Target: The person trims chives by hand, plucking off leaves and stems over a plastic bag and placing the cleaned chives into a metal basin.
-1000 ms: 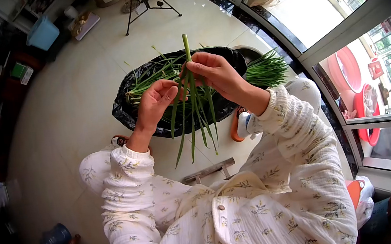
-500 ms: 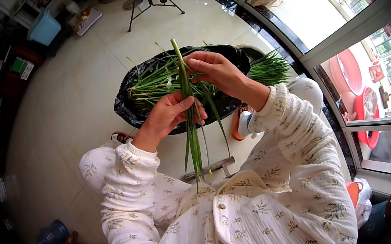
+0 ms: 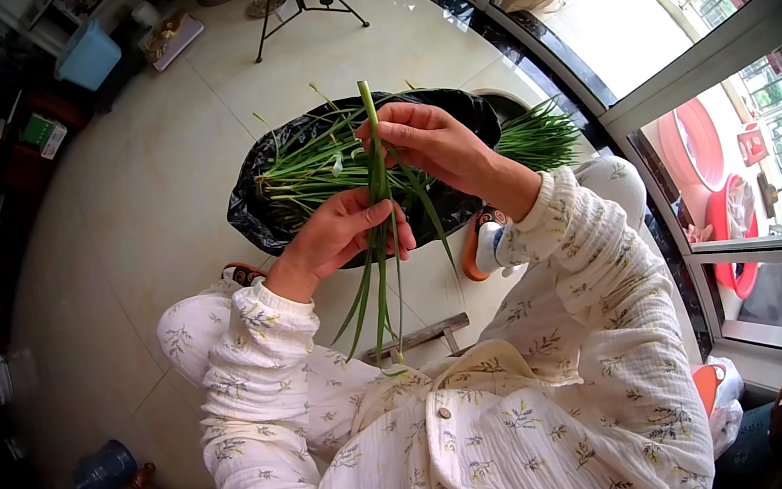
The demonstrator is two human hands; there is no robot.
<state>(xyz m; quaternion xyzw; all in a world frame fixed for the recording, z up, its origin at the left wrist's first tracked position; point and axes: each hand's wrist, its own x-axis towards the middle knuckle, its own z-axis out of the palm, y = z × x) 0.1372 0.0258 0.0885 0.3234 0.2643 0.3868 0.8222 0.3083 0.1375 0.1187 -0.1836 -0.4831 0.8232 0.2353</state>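
Over a black plastic bag, my left hand (image 3: 348, 229) is closed around the middle of a long green stalk (image 3: 366, 96) with flat, narrow leaves, like a garlic chive or young leek. My right hand (image 3: 426, 138) pinches the same stalk higher up, thumb and fingers together near its pale end. The loose leaves (image 3: 379, 297) hang below my left hand toward my lap, and one leaf droops separately to the right. Beneath both hands, a heap of similar greens (image 3: 299, 172) lies in the black bag (image 3: 250, 215). Their leafy tips (image 3: 542, 136) stick out on the right.
A small wooden stool (image 3: 420, 334) shows between my legs. Beyond the bag stands a black metal stand (image 3: 300, 5) on the tiled floor (image 3: 149, 179). Glass sliding doors (image 3: 633, 107) run along the right. A blue bin (image 3: 87, 55) sits far left.
The stalk's top has shifted slightly right and down. Its hanging leaves have spread and swung left, and my right hand has moved a little left, gripping the stalk.
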